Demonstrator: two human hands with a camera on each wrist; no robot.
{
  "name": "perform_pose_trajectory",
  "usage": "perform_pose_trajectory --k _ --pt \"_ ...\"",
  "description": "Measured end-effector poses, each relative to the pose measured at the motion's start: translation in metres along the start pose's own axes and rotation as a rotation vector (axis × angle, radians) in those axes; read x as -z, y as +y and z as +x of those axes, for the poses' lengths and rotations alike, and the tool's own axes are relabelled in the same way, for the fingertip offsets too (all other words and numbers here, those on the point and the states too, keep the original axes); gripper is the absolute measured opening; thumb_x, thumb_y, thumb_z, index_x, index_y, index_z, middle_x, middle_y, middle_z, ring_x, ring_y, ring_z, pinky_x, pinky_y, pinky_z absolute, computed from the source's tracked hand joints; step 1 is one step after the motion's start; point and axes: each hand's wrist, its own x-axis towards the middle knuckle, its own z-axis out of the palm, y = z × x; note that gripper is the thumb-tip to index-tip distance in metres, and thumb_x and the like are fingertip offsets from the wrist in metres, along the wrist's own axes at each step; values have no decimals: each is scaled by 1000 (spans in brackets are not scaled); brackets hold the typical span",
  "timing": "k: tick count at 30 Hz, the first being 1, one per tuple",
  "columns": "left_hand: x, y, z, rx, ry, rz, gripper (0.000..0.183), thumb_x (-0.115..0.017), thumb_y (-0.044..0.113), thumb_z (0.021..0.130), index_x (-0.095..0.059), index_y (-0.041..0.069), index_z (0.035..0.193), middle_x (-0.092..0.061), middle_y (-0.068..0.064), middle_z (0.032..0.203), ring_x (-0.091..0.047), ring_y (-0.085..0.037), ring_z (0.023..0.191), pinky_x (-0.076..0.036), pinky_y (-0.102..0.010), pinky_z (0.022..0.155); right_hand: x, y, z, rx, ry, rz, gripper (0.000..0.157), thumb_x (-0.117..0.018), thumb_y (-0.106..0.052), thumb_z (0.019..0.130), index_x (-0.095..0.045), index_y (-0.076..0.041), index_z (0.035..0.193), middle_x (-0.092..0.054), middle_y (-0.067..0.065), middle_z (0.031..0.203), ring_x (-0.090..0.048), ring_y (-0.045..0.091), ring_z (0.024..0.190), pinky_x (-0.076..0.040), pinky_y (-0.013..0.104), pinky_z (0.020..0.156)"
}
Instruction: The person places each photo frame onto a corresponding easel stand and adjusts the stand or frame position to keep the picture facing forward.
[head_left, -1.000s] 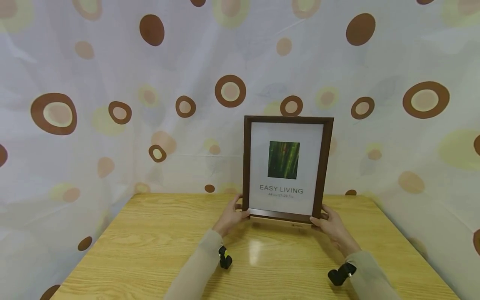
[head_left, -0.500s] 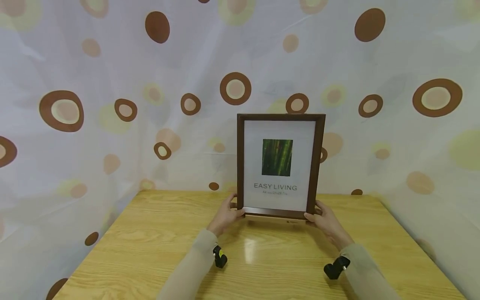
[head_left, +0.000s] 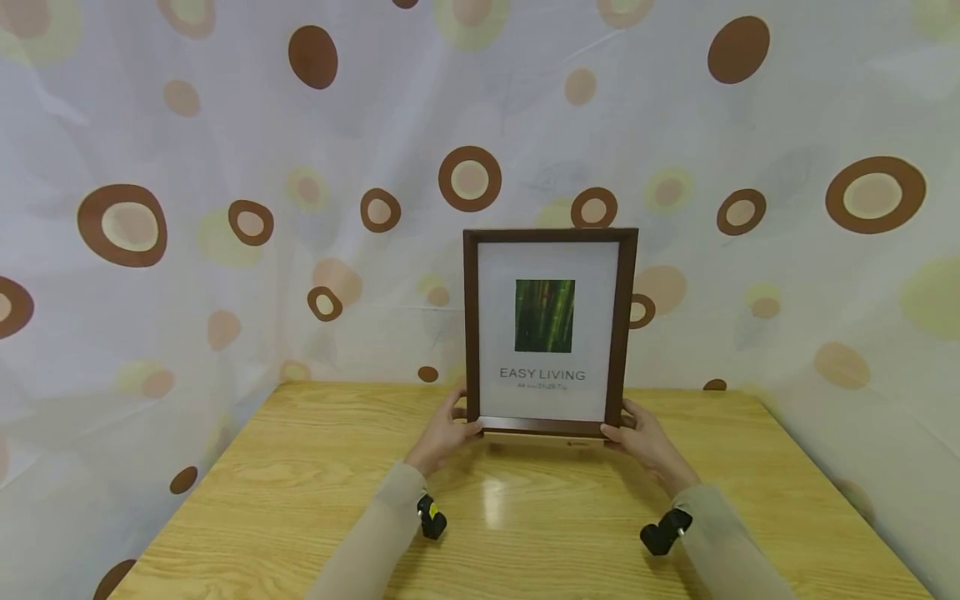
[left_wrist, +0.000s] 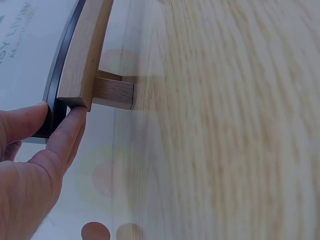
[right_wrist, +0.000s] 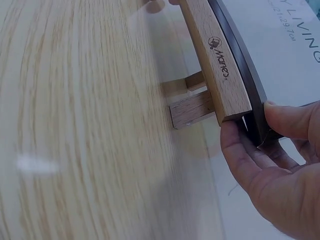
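Observation:
A dark brown picture frame [head_left: 545, 367] stands upright, leaning slightly back, with a green picture and "EASY LIVING" on its white sheet. Its lower edge is at the ledge of a small wooden easel [right_wrist: 220, 60], whose short legs meet the table; the frame hides the rest of the easel. My left hand [head_left: 438, 435] grips the lower left corner, thumb in front; in the left wrist view its fingers touch the end of the ledge [left_wrist: 80, 70]. At the lower right corner, my right hand [head_left: 649, 443] holds the frame the same way, thumb on the front.
The wooden table [head_left: 300, 492] stretches out below and to both sides. Behind it hangs a pale curtain [head_left: 375, 100] with brown and yellow circles, close to the table's back edge. A black wrist camera [head_left: 432, 517] sits on the left sleeve, another [head_left: 665, 532] on the right.
Both hands and the frame appear further left in view, and the frame looks a little more squared to the camera. The head view also shifted slightly. Both hands keep their grip.

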Motion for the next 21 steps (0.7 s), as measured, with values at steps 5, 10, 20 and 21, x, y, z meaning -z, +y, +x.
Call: perform_pose_trajectory --k 5,10,20,21 --pt "4 -1 -2 2 12 21 62 -58 -5 94 -35 12 148 -49 -27 128 -63 -24 97 -57 -39 89 -3 0 1 16 -15 5 66 -55 -2 98 -20 4 154 -44 37 139 -56 34 119 -56 43 92" --pt "7 0 -3 -7 6 39 63 -58 -4 94 -33 10 149 -49 -29 129 -64 -24 97 -56 -44 90 -4 1 2 22 -25 12 65 -55 -2 99 -20 3 154 -43 37 140 -54 37 122 -55 46 93" --pt "8 -1 -4 13 33 73 64 -61 -3 93 -35 11 149 -51 -26 128 -62 -24 97 -56 -42 88 -5 2 2 47 -31 15 64 -54 -3 99 -21 4 153 -42 36 142 -53 38 124 -56 41 94" --pt "8 -1 -4 13 35 74 64 -61 -3 92 -35 12 149 -51 -25 127 -62 -24 97 -56 -41 88 -6 2 2 44 -29 16 64 -55 -3 99 -21 3 154 -42 35 142 -53 37 123 -56 40 93"
